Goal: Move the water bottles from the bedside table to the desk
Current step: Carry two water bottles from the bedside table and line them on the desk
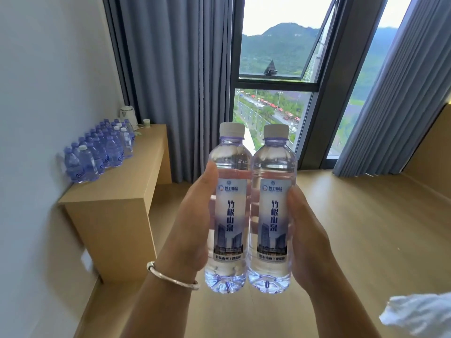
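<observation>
Two clear water bottles with white caps and blue-grey labels stand upright side by side in mid-air in front of me. My left hand [189, 223] grips the left bottle [228, 211]. The right bottle [272, 211] is held by my right hand [307, 230]. The two bottles touch each other. To the left, against the wall, a light wooden desk [136, 181] carries several more water bottles [97, 152] in rows along its back.
A white kettle [127, 115] and a small cup [146, 123] stand at the desk's far end. Grey curtains [175, 76] and a tall window [275, 76] fill the far wall. Wooden floor [353, 215] lies ahead. White cloth [419, 313] shows at lower right.
</observation>
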